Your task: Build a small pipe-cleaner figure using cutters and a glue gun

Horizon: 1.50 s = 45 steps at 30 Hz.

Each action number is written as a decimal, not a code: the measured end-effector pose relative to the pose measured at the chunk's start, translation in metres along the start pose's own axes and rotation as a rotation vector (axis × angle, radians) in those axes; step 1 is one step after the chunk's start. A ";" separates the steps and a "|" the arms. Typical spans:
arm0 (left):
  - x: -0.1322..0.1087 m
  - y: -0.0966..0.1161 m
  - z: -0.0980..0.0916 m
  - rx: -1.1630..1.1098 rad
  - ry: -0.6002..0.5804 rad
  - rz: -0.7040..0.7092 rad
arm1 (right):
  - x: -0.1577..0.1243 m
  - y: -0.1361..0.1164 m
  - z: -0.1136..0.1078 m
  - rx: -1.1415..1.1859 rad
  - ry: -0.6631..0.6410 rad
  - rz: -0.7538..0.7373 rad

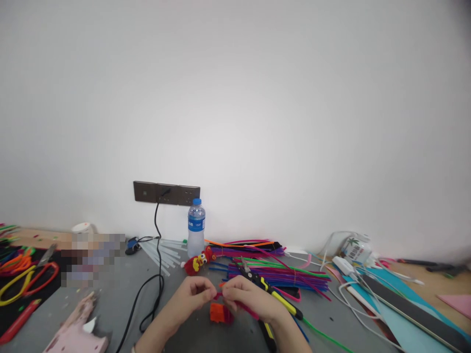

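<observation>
Both hands meet near the front middle of the grey table. My left hand (pixel 199 292) pinches one end of a dark pink pipe cleaner (pixel 249 310). The same pipe cleaner runs through my right hand (pixel 245 292), whose fingers are closed on it, and its tail sticks out below the palm. Just under the hands sits a small orange and magenta piece (pixel 218 313), partly hidden by the right hand. Behind them lies a red figure (pixel 198 263) with googly eyes and a yellow part. Pliers (pixel 271 292) with yellow and black handles lie beside my right hand.
Bundles of coloured pipe cleaners (pixel 279 274) lie behind the right hand. A water bottle (pixel 196 230) stands near the wall, beside a black cable (pixel 158 255) and glue sticks (pixel 162 254). Scissors (pixel 31 279) are at left; white cables (pixel 348 294) and blue sheets (pixel 401 304) at right.
</observation>
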<state>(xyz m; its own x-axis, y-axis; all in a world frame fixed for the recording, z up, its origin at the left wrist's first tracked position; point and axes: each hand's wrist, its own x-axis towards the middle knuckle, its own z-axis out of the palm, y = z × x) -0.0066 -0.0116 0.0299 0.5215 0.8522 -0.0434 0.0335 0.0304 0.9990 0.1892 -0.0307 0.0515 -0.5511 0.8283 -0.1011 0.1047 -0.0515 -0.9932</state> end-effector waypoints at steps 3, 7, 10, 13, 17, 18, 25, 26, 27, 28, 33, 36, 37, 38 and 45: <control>-0.002 -0.002 -0.003 0.083 -0.098 0.015 | -0.001 -0.003 0.001 -0.023 -0.006 0.014; -0.004 -0.002 -0.005 0.188 -0.141 0.037 | -0.002 -0.006 0.003 -0.043 -0.015 0.039; -0.004 -0.001 -0.005 0.151 -0.089 0.072 | -0.003 -0.005 0.002 -0.036 -0.012 0.020; -0.002 0.000 -0.003 0.040 0.025 0.130 | -0.002 -0.002 0.002 -0.018 -0.025 0.003; 0.001 -0.003 0.007 -0.170 0.142 0.101 | 0.007 0.005 0.008 0.023 -0.051 -0.017; 0.002 -0.005 0.009 -0.234 0.158 0.075 | 0.010 0.007 0.010 0.022 -0.050 -0.032; 0.009 -0.017 0.018 -0.560 0.318 0.084 | 0.026 0.019 0.016 -0.015 0.127 -0.162; 0.010 -0.017 0.017 -0.549 0.325 0.083 | 0.026 0.019 0.015 -0.005 0.141 -0.169; 0.010 -0.016 0.016 -0.526 0.330 0.079 | 0.025 0.018 0.013 0.002 0.146 -0.169; 0.010 -0.015 0.015 -0.499 0.335 0.074 | 0.023 0.017 0.012 0.005 0.144 -0.163; 0.007 -0.009 0.007 -0.344 0.251 0.008 | 0.013 0.008 0.007 0.075 0.110 -0.089; 0.005 -0.006 0.005 -0.225 0.177 -0.005 | 0.008 0.004 0.006 0.099 0.050 -0.050; 0.004 -0.005 0.005 -0.197 0.154 -0.008 | 0.008 0.003 0.006 0.097 0.038 -0.040; 0.004 -0.005 0.005 -0.176 0.128 -0.013 | 0.007 0.003 0.006 0.097 0.033 -0.033; 0.007 -0.010 -0.001 -0.133 0.141 -0.010 | 0.007 0.005 0.000 -0.002 0.117 -0.120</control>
<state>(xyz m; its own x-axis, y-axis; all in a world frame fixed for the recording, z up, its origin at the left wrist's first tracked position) -0.0040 -0.0053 0.0197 0.3971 0.9158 -0.0603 -0.0793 0.0997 0.9918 0.1855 -0.0253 0.0462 -0.4599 0.8876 0.0257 0.0454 0.0524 -0.9976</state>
